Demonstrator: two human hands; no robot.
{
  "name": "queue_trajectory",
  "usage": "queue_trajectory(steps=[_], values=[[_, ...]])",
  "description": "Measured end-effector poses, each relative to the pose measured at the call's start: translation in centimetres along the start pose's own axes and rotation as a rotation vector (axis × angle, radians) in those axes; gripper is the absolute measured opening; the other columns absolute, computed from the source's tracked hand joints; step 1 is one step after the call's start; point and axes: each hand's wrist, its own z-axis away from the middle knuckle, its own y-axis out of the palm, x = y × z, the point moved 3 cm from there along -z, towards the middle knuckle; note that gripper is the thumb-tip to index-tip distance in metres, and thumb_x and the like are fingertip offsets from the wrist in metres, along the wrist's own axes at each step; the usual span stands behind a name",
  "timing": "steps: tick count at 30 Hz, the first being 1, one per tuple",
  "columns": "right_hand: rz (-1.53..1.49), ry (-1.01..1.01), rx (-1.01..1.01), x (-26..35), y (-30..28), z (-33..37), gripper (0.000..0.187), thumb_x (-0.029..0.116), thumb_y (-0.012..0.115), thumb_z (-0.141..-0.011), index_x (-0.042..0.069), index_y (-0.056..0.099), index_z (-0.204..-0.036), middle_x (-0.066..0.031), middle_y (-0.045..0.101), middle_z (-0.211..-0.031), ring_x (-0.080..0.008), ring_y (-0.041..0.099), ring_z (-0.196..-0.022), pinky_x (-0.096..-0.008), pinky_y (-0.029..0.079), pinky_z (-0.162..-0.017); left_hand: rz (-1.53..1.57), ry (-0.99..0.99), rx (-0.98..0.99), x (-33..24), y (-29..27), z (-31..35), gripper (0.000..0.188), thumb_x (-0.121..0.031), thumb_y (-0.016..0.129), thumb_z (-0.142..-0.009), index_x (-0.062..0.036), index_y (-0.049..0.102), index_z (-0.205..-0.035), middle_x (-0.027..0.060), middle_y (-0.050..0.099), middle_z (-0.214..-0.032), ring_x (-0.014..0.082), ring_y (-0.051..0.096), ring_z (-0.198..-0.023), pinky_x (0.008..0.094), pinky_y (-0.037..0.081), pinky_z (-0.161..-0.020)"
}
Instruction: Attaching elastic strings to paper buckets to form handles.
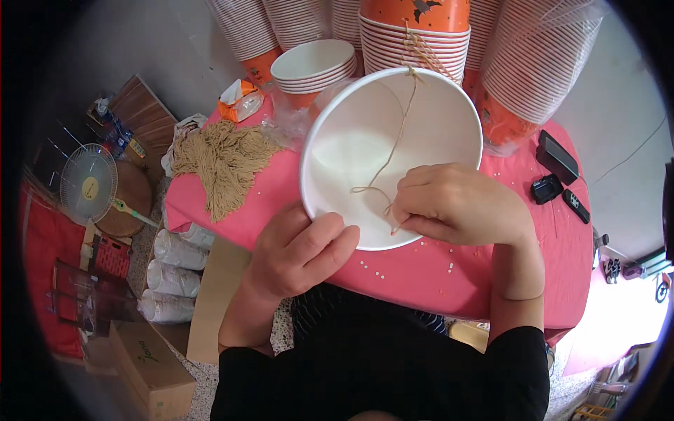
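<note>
white bucket (372,144), green-lettered cardboard box (149,368)

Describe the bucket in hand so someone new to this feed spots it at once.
Start at the pink-covered table, at its near side. There the left hand holds the rim of a white-lined bucket, tipped to show its inside, while the right hand pinches a tan string. Unlike the stacked buckets behind, this one is single.

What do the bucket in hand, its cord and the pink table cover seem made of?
Bucket: probably coated paperboard; smooth white inside, soft sheen, rounded rim.
Cord: likely twisted fibre, natural or synthetic; tan, thin, matt.
Table cover: matt, draping over the edge; perhaps cloth, though thin plastic is possible.
</note>
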Motion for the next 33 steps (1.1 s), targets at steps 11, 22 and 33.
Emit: queue_trajectory(steps=[11,22,33], values=[[0.000,0.005,0.023,0.1,0.0,0.1,0.009,0.009,0.061,-0.083,0.003,0.056,-0.079,-0.0146,0.059,-0.077,-0.0357,0.059,-0.080,-0.0459,0.047,-0.070,0.006,0.004,0.016,-0.2,0.0,-0.3,0.024,-0.005,0.070,-0.065,-0.0040,0.068,-0.089,0.0049,0.055,-0.100,0.0186,0.056,-0.074,0.0317,0.051,-0.063],[-0.018,0.012,0.093,0.3,0.4,-0.3,0.009,0.009,0.061,-0.082,0.003,0.055,-0.078,-0.0125,0.059,-0.078,-0.0338,0.059,-0.081,-0.0445,0.047,-0.071,0.052,-0.026,0.031,0.3,0.3,0.1,0.024,-0.005,0.070,-0.067,-0.0034,0.068,-0.091,0.0058,0.055,-0.102,0.0207,0.056,-0.076,0.0325,0.050,-0.064],[-0.194,0.015,0.184,-1.2,0.6,-0.8,0.013,0.012,0.064,-0.084,0.000,0.063,-0.090,-0.0136,0.061,-0.082,-0.0326,0.061,-0.084,-0.0421,0.048,-0.075,0.364,-0.392,0.096,3.3,2.7,1.8,0.028,0.003,0.074,-0.073,-0.0025,0.065,-0.099,0.0120,0.058,-0.115,0.0262,0.061,-0.092,0.0343,0.053,-0.077]])
